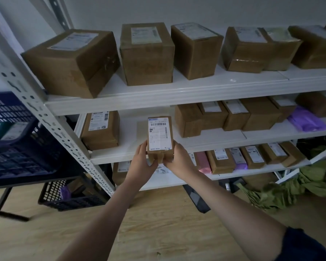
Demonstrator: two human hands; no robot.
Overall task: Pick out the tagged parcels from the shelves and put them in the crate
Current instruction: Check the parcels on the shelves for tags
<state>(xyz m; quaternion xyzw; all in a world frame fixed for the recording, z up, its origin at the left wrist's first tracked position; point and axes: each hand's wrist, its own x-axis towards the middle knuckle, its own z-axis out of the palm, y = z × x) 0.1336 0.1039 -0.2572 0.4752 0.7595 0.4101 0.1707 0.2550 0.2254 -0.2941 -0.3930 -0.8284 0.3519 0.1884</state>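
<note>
Both hands grasp one small brown parcel at frame centre, label up, in front of the middle shelf. Left hand wraps its 9 o'clock side, right hand its 3 o'clock side. Blue crate sits at 9 o'clock, past the rack post.
</note>
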